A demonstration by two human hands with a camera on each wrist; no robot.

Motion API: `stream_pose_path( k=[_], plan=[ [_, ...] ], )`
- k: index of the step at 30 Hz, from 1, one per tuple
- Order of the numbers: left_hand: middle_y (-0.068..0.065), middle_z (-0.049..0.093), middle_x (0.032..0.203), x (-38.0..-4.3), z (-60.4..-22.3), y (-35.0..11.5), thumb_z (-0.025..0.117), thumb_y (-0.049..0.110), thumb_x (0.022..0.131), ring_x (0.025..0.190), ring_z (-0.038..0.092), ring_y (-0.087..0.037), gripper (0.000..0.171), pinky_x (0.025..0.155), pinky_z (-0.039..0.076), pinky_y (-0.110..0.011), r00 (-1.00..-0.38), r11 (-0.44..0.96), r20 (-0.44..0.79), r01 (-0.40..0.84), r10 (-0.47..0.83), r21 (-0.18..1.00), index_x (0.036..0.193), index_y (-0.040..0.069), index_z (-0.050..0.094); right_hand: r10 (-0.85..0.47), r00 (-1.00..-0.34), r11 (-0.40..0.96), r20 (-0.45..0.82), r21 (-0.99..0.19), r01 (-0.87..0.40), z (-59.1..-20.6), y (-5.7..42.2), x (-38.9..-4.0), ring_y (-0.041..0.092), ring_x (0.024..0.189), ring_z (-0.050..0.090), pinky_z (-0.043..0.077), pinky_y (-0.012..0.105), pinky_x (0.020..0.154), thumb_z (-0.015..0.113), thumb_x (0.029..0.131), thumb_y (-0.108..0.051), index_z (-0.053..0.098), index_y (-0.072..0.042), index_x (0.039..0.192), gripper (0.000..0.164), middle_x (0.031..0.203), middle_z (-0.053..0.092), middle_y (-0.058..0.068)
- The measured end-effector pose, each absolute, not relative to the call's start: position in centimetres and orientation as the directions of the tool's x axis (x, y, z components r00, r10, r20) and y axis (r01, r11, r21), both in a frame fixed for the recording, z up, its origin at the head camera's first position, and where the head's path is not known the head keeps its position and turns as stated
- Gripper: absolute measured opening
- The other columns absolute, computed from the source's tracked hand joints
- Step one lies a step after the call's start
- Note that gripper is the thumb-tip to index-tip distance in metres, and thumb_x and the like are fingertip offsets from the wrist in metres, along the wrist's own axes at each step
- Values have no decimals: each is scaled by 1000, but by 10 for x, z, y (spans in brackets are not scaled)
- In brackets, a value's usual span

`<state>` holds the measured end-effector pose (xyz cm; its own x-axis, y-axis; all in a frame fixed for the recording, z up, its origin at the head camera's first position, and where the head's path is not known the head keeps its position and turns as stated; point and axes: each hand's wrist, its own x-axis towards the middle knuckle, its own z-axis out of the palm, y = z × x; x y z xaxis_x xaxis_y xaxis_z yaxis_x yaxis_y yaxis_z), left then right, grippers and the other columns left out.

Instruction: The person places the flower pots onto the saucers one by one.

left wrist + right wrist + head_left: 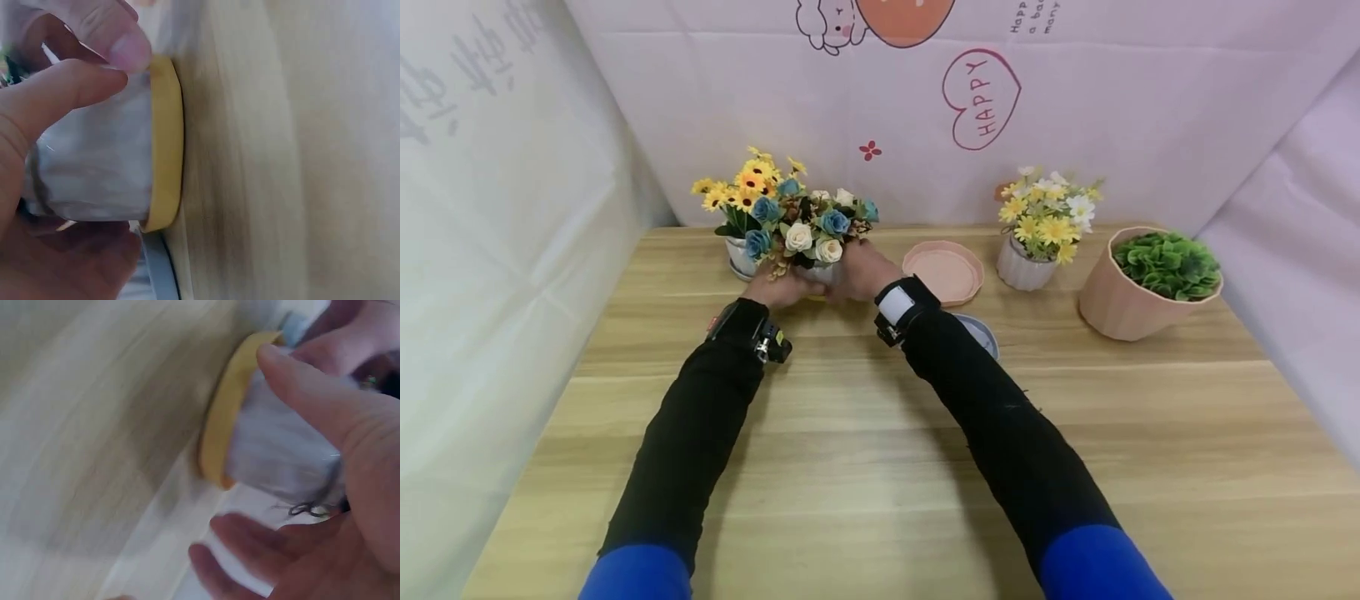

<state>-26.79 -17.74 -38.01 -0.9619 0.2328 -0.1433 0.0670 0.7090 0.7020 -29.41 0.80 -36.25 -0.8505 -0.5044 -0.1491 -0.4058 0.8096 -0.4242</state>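
Observation:
A pale grey flower pot (823,273) of blue and cream artificial roses (808,229) stands in a yellow saucer (166,144) on the table. My left hand (778,289) grips the pot from the left, its thumb across the front and its fingers round the other side. On the right side is my right hand (867,271), its thumb (306,387) along the pot near the saucer's rim. In the right wrist view its other fingers (244,550) spread loosely, apart from the pot.
A pot of yellow flowers (741,252) stands just behind on the left, in a grey saucer (159,265). Rightward are a pink saucer (951,271), a blue-grey saucer (985,336) partly under my sleeve, a yellow-and-white flower pot (1024,268) and a pink planter (1112,292) with green leaves.

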Motion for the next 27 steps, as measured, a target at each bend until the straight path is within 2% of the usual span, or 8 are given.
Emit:
stream_pose_path(
  k=[3,6,8,10,15,19,21,27],
  plan=[
    [-18,28,174,-257,-379,-177,83,29,90,159,30,-37,104,133,25,-51,-970,718,-96,97,223,690,168,5,18,-517,-846,778,-128,-484,-402,-357,22,-284,42,144,50,49,52,117,90,84,-39,56,-1,150,85,159,46,30],
    [-20,31,172,-243,-376,-177,84,30,89,159,31,-40,105,134,24,-53,-968,730,-101,102,229,676,168,5,20,-505,-857,750,-104,-543,-377,-352,39,-274,45,157,32,36,57,128,90,84,-44,26,-4,167,112,171,23,31],
    [-22,26,174,-232,-376,-176,83,30,90,160,28,-40,107,134,22,-54,-965,739,-135,77,223,669,169,5,16,-478,-872,756,-111,-557,-343,-350,52,-265,44,159,29,31,56,130,87,86,-48,19,1,167,117,172,19,32],
    [-24,16,176,-220,-376,-176,83,29,90,161,22,-43,114,135,18,-55,-960,730,-185,30,212,683,170,4,5,-449,-884,752,-127,-587,-298,-349,66,-254,42,159,31,30,52,131,86,87,-48,10,3,168,122,173,20,30],
    [-27,-11,175,-191,-378,-167,83,35,91,164,2,-43,130,135,10,-57,-937,704,-262,-25,231,710,165,1,-18,-374,-915,738,-150,-645,-196,-349,113,-228,41,156,35,37,57,126,86,84,-56,8,-1,169,127,171,25,28],
    [-26,-7,176,-171,-379,-152,85,35,89,165,4,-42,130,135,10,-58,-927,672,-239,18,288,740,167,-1,-12,-321,-935,712,-151,-690,-133,-352,155,-211,43,154,36,42,61,121,83,86,-57,11,-8,169,120,168,31,28],
    [-25,0,177,-162,-380,-141,86,35,87,164,9,-41,128,134,14,-59,-923,653,-211,54,321,755,168,1,-7,-281,-945,712,-167,-696,-89,-354,176,-205,45,154,36,42,62,120,81,88,-57,10,-7,169,120,166,33,29],
    [-21,16,176,-147,-384,-104,87,40,86,163,21,-37,122,133,22,-55,-904,611,-139,155,405,776,169,5,5,-150,-960,774,-235,-632,34,-357,225,-198,48,144,46,48,61,114,74,89,-67,11,8,165,124,158,41,35]
  ],
)
